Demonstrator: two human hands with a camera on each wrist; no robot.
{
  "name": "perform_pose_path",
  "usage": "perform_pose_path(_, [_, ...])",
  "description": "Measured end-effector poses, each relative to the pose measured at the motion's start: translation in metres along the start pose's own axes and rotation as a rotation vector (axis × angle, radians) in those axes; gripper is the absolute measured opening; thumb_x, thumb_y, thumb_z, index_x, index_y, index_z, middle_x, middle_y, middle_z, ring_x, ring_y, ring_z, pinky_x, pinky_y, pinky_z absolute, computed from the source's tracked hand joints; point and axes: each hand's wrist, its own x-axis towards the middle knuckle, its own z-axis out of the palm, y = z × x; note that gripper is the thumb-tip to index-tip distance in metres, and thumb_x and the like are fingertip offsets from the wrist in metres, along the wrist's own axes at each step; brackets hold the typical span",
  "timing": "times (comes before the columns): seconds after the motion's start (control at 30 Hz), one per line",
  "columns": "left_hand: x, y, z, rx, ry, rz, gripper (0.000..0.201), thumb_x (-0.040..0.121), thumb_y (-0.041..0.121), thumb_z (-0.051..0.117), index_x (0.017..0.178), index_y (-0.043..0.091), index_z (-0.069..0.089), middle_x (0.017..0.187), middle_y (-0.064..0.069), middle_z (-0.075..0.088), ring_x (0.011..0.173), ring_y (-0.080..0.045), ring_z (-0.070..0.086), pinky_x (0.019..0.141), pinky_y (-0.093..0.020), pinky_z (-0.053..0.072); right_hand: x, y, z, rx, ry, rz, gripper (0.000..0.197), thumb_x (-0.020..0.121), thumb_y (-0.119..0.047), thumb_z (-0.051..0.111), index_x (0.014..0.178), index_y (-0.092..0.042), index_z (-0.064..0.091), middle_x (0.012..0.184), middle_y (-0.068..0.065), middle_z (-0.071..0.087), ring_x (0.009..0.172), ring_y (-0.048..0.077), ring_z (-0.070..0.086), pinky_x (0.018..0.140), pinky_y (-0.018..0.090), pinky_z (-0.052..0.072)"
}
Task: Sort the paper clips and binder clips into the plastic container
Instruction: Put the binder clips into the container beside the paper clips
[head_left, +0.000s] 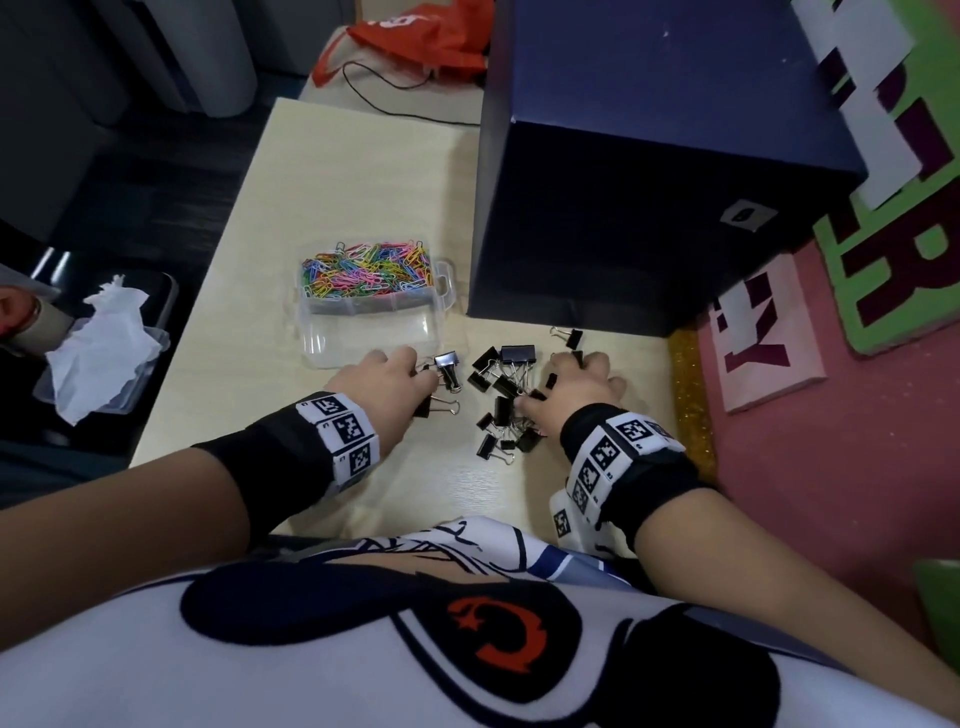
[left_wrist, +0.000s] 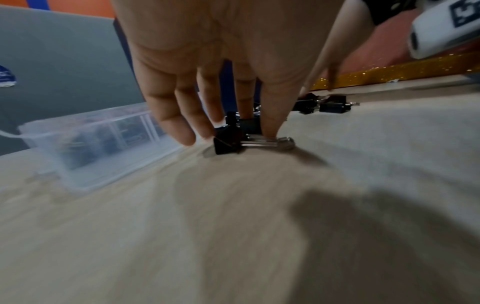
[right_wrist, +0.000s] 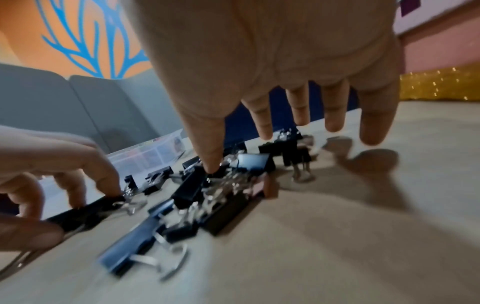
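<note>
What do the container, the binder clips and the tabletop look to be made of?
Container: clear glossy plastic, contents showing through. Binder clips: black bodies, probably painted metal, with shiny wire handles. Tabletop: pale wood-grain surface, matte, possibly laminate.

Each forearm wears a black wristband (head_left: 270, 462) ringed with white square-code tags (head_left: 345, 436); the white shirt (head_left: 260, 665) bears navy and red print.
</note>
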Motion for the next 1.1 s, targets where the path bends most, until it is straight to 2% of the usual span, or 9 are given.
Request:
perform_pose_path(0.13, [-0.004, -0.002, -0.004, -0.046, -0.089, -0.045, 0.049, 0.083, 0.007, 0.058, 0.125, 0.022, 0.038, 0.101, -0.005, 0.049, 0.078, -0.022, 0.044, 0.062, -0.035, 0.046, -0.006, -0.005, 0.015, 0.015, 0.028, -0.149, 0.041, 0.089, -0.032, 0.058, 0.128, -0.023, 0.047, 0.144, 0.006, 0.023, 0.125, 0.03, 0.03, 0.09, 0.035, 0.042])
perform_pose_path(0.27, [-0.011, -0.004, -0.004, -0.113, -0.053, -0.043, 0.049, 0.086, 0.009, 0.055, 0.13, 0.022, 0.038, 0.105, -0.006, 0.053, 0.089, -0.026, 0.054, 0.069, -0.037, 0.05, -0.006, -0.012, 0.017, 0.062, 0.037, -0.223, 0.03, 0.088, -0.019, 0.059, 0.117, -0.023, 0.052, 0.127, 0.006, 0.035, 0.116, 0.026, 0.038, 0.084, 0.029, 0.042])
perform_pose_path(0.37, [-0.015, -0.01, -0.01, -0.183, 0.057, -0.034, 0.036, 0.094, 0.018, 0.045, 0.13, 0.021, 0.043, 0.115, -0.006, 0.053, 0.099, -0.028, 0.057, 0.078, -0.039, 0.051, -0.004, -0.016, 0.013, 0.149, 0.026, -0.213, 0.033, 0.081, -0.007, 0.058, 0.108, -0.026, 0.05, 0.113, 0.003, 0.036, 0.104, 0.027, 0.048, 0.074, 0.027, 0.044])
perform_pose_path(0.53, [-0.01, -0.038, -0.031, -0.289, 0.314, -0.077, 0.026, 0.096, 0.025, 0.047, 0.115, 0.014, 0.061, 0.116, -0.006, 0.053, 0.096, -0.027, 0.06, 0.082, -0.033, 0.047, -0.005, -0.02, 0.002, 0.252, 0.016, -0.204, 0.034, 0.079, 0.0, 0.054, 0.098, -0.028, 0.052, 0.108, 0.002, 0.039, 0.086, 0.026, 0.057, 0.067, 0.039, 0.058])
perform_pose_path(0.63, [-0.004, -0.061, -0.042, -0.375, 0.379, -0.189, 0.02, 0.093, 0.025, 0.052, 0.101, 0.013, 0.066, 0.103, -0.006, 0.054, 0.093, -0.027, 0.058, 0.08, -0.034, 0.046, -0.006, -0.03, -0.011, 0.253, 0.0, -0.279, 0.039, 0.081, 0.002, 0.053, 0.104, -0.029, 0.057, 0.114, 0.002, 0.046, 0.086, 0.017, 0.053, 0.071, 0.027, 0.05])
perform_pose_path(0.73, [-0.001, -0.079, -0.043, -0.419, 0.372, -0.289, 0.017, 0.091, 0.028, 0.057, 0.093, 0.014, 0.067, 0.094, -0.004, 0.053, 0.091, -0.026, 0.059, 0.08, -0.033, 0.044, -0.011, -0.052, -0.024, 0.252, -0.044, -0.381, 0.041, 0.084, 0.0, 0.053, 0.107, -0.033, 0.06, 0.117, -0.001, 0.052, 0.094, 0.016, 0.054, 0.075, 0.024, 0.048])
perform_pose_path(0.87, [-0.001, -0.089, -0.038, -0.434, 0.347, -0.348, 0.023, 0.093, 0.03, 0.055, 0.107, 0.014, 0.065, 0.104, -0.011, 0.058, 0.095, -0.028, 0.058, 0.081, -0.031, 0.043, -0.012, -0.095, -0.03, 0.233, -0.042, -0.526, 0.047, 0.085, 0.005, 0.049, 0.108, -0.035, 0.062, 0.117, 0.0, 0.053, 0.099, 0.019, 0.055, 0.084, 0.026, 0.048])
perform_pose_path(1.0, [0.0, -0.091, -0.034, -0.489, 0.316, -0.385, 0.033, 0.094, 0.024, 0.052, 0.125, 0.014, 0.058, 0.115, -0.014, 0.057, 0.104, -0.032, 0.057, 0.087, -0.036, 0.044, -0.008, -0.125, -0.035, 0.141, -0.071, -0.637, 0.052, 0.091, -0.006, 0.049, 0.133, -0.036, 0.05, 0.131, 0.003, 0.051, 0.114, 0.022, 0.052, 0.092, 0.024, 0.039])
perform_pose_path(1.1, [-0.003, -0.089, -0.032, -0.528, 0.333, -0.365, 0.03, 0.094, 0.021, 0.051, 0.122, 0.014, 0.058, 0.119, -0.012, 0.053, 0.101, -0.031, 0.058, 0.086, -0.036, 0.045, -0.007, -0.127, -0.043, 0.064, -0.088, -0.63, 0.05, 0.095, -0.014, 0.048, 0.142, -0.031, 0.041, 0.141, 0.004, 0.047, 0.123, 0.023, 0.05, 0.099, 0.027, 0.04])
